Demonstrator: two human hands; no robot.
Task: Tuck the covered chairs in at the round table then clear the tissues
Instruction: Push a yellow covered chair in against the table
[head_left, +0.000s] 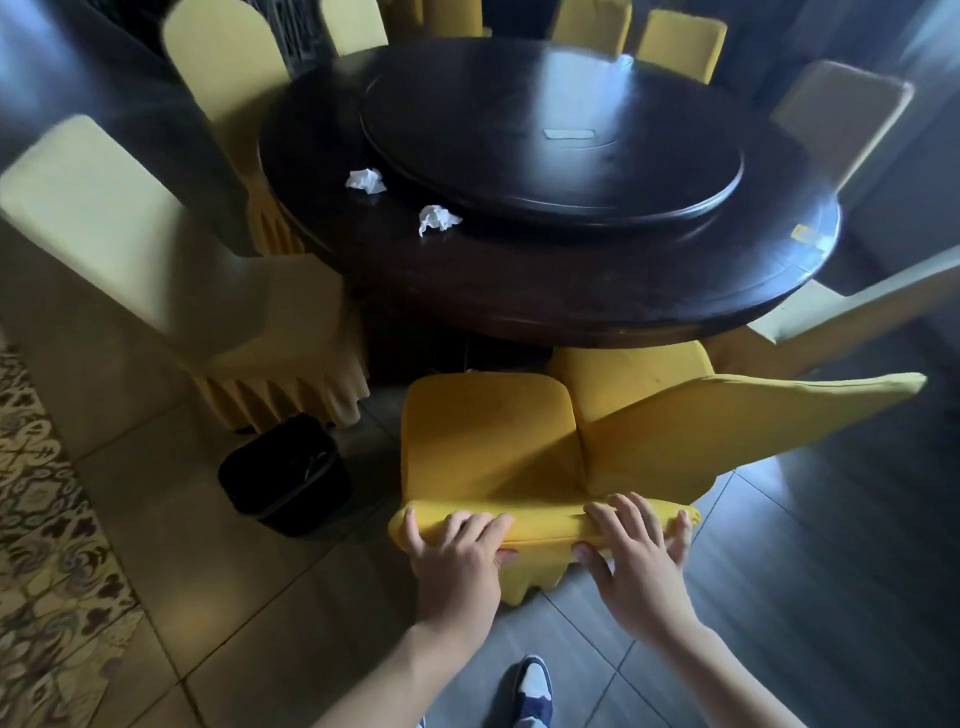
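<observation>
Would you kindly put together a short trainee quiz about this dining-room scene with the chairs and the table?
1. True or false: both hands grip the top of the yellow chair's back.
2. How many crumpled tissues lie on the round table?
3. What stands on the floor left of that chair: A) black bin, B) stool, C) box?

Key: 1 true, left hand and right hand; 2 two, far tissue and near tissue; 3 A, black bin.

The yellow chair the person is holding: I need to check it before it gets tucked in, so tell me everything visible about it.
The yellow chair wears a bright yellow fabric cover with a pleated skirt hanging below. It stands on the tiled floor before the round table, seat facing it, not yet under it. The left hand and right hand grip the top of its backrest. A neighbouring yellow chair presses against its right side.
</observation>
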